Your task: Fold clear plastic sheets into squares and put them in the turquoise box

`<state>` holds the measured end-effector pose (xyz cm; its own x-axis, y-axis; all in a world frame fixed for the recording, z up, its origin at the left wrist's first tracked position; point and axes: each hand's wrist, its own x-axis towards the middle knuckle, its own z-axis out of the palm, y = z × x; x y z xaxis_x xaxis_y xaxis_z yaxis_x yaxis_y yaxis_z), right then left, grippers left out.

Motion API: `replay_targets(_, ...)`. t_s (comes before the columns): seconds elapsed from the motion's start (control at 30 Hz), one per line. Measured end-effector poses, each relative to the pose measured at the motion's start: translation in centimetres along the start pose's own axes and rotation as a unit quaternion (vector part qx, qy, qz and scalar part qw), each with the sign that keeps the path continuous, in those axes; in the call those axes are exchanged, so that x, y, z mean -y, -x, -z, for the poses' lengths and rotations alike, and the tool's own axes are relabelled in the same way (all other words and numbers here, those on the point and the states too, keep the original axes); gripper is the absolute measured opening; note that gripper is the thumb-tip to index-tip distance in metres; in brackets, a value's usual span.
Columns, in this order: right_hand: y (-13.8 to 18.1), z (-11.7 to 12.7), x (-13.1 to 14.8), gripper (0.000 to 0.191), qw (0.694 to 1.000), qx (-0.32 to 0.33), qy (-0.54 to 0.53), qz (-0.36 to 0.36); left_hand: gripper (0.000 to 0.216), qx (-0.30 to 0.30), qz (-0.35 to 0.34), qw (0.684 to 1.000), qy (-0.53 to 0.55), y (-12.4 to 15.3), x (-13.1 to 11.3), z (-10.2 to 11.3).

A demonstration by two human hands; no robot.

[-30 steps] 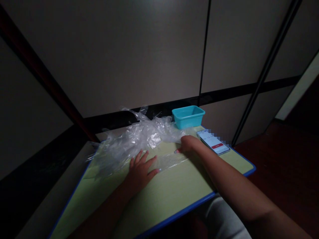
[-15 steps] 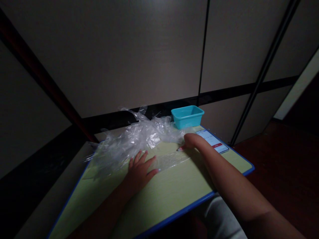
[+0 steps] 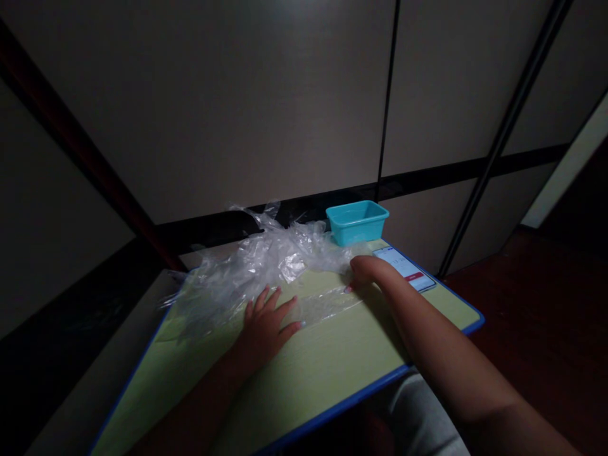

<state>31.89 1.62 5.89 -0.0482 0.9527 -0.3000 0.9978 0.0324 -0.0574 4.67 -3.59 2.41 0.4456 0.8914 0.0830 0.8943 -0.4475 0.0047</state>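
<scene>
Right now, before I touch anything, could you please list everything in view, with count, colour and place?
plastic strip: 1, clear, flat between the hands
plastic pile: pieces uncountable, clear, table's far left part
basin: 1, turquoise, far edge, right of most of the pile
phone: 1, lit pale screen with red bar, right side, partly hidden
table: 1, yellow-green, blue edge, under these things
panels: several, greyish with black strips, behind
floor: dark red, right
grey cloth: 1, below near edge
left hand: 1, bare, spread at strip's left end
right hand: 1, bare, at strip's right end
</scene>
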Motion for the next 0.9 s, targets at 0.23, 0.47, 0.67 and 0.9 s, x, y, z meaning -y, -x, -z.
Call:
replay_targets(0.23,-0.5,-0.3,-0.5,0.067,1.0,0.002,0.0,-0.012,0.05,-0.011,-0.007,1.0,0.003,0.0,0.3,-0.3)
replay_targets(0.47,-0.1,0.0,-0.4,0.067,1.0,-0.005,-0.004,-0.005,0.05,-0.004,-0.005,1.0,0.0,0.1,0.1,0.0)
replay_targets(0.67,0.1,0.1,-0.2,0.062,1.0,-0.004,-0.008,0.01,0.05,-0.008,-0.009,1.0,-0.002,0.0,0.1,-0.1)
replay_targets(0.9,0.5,0.3,0.7,0.051,0.997,-0.053,-0.03,0.051,0.049,-0.004,-0.005,1.0,0.001,0.1,0.1,0.0)
